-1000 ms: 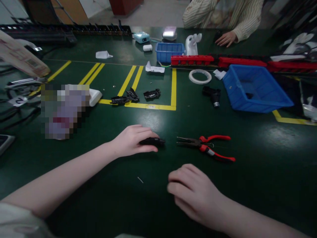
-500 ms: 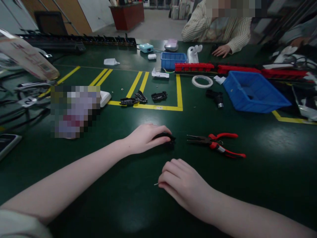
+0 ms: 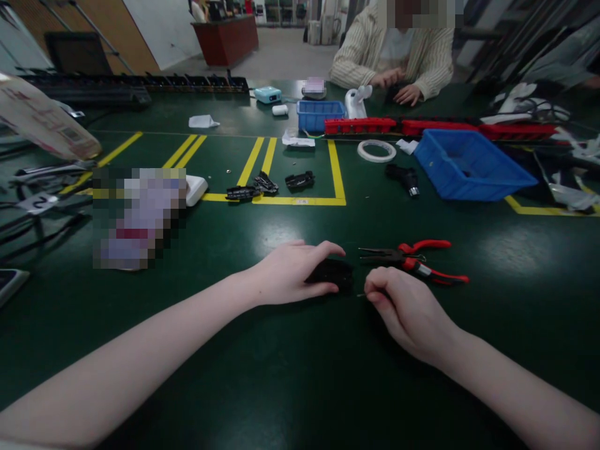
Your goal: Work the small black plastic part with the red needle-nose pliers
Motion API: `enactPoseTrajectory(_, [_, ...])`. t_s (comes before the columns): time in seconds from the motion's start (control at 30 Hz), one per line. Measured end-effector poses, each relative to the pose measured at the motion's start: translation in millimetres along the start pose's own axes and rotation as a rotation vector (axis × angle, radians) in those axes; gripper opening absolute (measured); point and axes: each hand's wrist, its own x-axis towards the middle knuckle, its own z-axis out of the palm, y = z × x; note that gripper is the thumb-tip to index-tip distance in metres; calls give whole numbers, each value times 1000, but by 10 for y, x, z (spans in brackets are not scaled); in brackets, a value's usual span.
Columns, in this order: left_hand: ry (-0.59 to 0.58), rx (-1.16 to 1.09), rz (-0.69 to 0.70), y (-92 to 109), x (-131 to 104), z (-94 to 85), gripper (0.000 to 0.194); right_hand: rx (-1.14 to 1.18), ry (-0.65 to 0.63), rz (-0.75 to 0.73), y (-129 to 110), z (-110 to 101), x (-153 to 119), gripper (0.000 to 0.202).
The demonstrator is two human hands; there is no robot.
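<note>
My left hand [image 3: 293, 275] is closed around a black plastic part [image 3: 335, 274] on the green table, thumb along its near side and index finger over the far side. My palm and fingers hide its left end. Just to the right, my right hand [image 3: 407, 306] pinches a thin, pale pin-like piece [image 3: 360, 295] whose tip points left, close to the black part. Most of that piece is hidden in my fingers. Beyond the right hand lie long-nose pliers [image 3: 403, 256] with red handles, jaws toward the left.
Several small black plastic pieces [image 3: 300, 181] lie by the yellow tape lines. A blue bin [image 3: 473, 165], a white tape roll [image 3: 376, 150] and a black tool-like piece [image 3: 402, 178] are farther right. A blurred-out phone-like object [image 3: 140, 219] stands left. A person [image 3: 394, 56] sits across.
My right hand has moved up and right with the thin piece, nearer the black part. My left hand has shifted right with the black part, which shows more now.
</note>
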Motion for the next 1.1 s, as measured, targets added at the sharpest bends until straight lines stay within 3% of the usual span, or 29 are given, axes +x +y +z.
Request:
enactPoseTrajectory(0.17, [-32,-31,66,74,13,27,42,-237,-41,-124,-6,-55,146,16])
enactPoseTrajectory(0.33, [-2,-46,153,88,2,69,46,-445,-128,-293,-5,-83,109,21])
enactPoseTrajectory(0.53, [27,-8,229,112,21,128,51,-420,-166,-356,-54,-75,102,25])
enactPoseTrajectory(1.1, [-13,-57,220,91,43,97,52,-322,-200,-299,-48,-170,100,28])
